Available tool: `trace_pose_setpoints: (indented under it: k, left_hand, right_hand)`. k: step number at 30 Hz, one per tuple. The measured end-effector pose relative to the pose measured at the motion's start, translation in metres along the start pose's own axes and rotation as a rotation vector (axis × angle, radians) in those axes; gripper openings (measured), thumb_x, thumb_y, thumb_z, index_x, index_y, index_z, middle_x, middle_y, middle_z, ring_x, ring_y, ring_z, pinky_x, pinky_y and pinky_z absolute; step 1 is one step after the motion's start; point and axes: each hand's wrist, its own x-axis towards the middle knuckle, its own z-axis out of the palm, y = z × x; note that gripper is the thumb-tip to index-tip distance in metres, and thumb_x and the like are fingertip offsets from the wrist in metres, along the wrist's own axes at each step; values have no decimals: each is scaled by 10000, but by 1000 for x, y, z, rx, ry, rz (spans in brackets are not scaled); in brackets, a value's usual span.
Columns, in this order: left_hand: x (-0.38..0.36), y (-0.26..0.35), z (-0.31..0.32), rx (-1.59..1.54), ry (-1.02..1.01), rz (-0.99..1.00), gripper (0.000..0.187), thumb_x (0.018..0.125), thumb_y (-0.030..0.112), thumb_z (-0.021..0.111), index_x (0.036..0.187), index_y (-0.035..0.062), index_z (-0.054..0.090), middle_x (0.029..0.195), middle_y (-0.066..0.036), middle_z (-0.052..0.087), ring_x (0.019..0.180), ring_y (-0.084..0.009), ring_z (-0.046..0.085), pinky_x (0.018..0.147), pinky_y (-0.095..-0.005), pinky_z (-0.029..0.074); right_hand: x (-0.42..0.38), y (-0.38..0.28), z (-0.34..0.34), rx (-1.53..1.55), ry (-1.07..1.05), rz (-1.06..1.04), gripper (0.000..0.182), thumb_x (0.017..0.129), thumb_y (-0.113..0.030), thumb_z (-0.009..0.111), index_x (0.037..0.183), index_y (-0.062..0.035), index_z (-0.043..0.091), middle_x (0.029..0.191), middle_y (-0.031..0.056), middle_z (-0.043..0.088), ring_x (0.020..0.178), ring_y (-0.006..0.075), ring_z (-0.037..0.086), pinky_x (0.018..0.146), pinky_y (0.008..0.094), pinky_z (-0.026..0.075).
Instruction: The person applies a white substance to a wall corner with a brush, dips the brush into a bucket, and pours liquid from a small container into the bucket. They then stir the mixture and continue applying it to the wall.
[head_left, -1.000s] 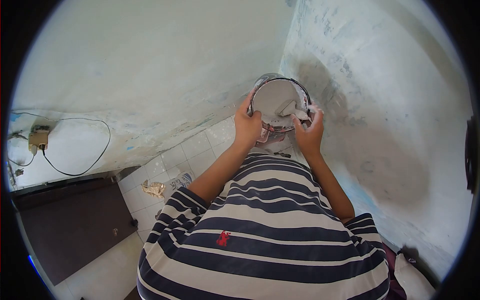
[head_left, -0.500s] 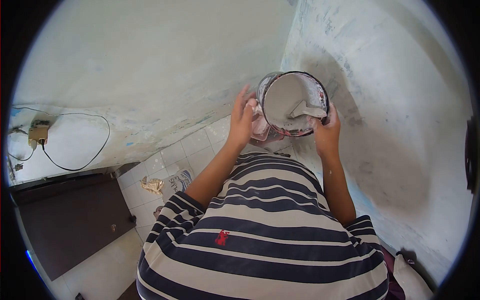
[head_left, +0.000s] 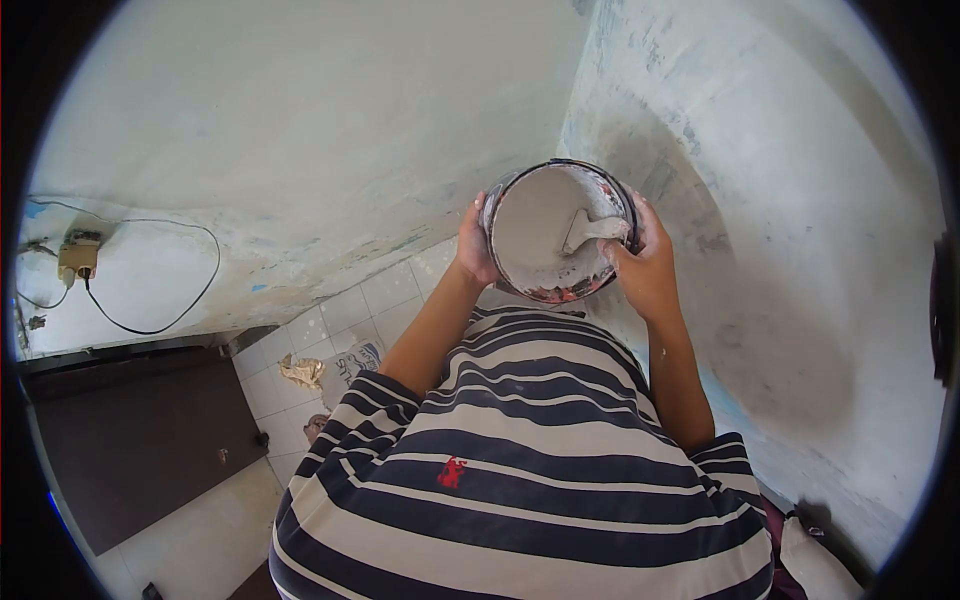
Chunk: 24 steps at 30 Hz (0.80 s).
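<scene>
Both my hands hold a round bucket (head_left: pixel 530 287) in front of my chest, its mouth turned up toward me. Smooth grey paste (head_left: pixel 530 225) fills the inside, and whitish and reddish smears mark the rim. My left hand (head_left: pixel 477 245) wraps round the bucket's left side. On the opposite side, my right hand (head_left: pixel 645 262) grips the rim, its thumb reaching inside against the handle of a putty knife (head_left: pixel 590 232). The knife's blade rests in the paste. The bucket's underside and the fingertips beneath it are hidden.
Two patchy plastered walls (head_left: pixel 330 120) meet in a corner behind the bucket. A power socket with cables (head_left: pixel 78 258) hangs on the left wall above a dark brown panel (head_left: pixel 150 440). On the tiled floor (head_left: pixel 345 310) lie a printed sack (head_left: pixel 355 362) and crumpled gold wrapping (head_left: pixel 302 371).
My left hand has closed onto the bucket's side from a looser, raised pose. The bucket has moved left and slightly toward me. A pinkish container seen below it is now hidden.
</scene>
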Motion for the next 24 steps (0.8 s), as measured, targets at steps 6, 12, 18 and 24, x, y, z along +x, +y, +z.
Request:
trace_pose_setpoints:
  k: [6,12,18,24]
  left_hand:
    - [1,-6,-5,58,-109,74,803,995,705,308,1524,115,440,1523,-165,487,1380,-363,490,1128,-566,405]
    - [6,-15,-12,176,-243,235,855,987,731,254,1545,101,404,1535,-174,469,1386,-376,483,1130,-568,406]
    - [-3,-14,1,-74,-163,141,829,990,725,245,1544,131,412,1531,-158,478,1395,-372,473,1134,-571,399]
    - [-15,-12,13,-99,-21,123,772,1015,684,228,1521,141,444,1531,-138,481,1404,-356,460,1147,-571,377]
  right_hand:
    - [-6,-20,7,-211,-20,-127,730,838,4,699,1505,22,403,1393,227,589,1261,301,603,1090,382,443]
    - [-10,-22,16,-396,44,-335,497,815,-95,785,1273,16,630,1409,254,567,1238,377,612,1034,411,485]
    - [-9,-24,17,-677,76,-512,388,794,-172,820,1106,22,697,1338,264,604,1166,404,634,952,431,527]
    - [-1,-48,-3,-844,-151,-233,391,786,-211,827,1077,23,712,1283,238,622,1064,379,659,909,425,527]
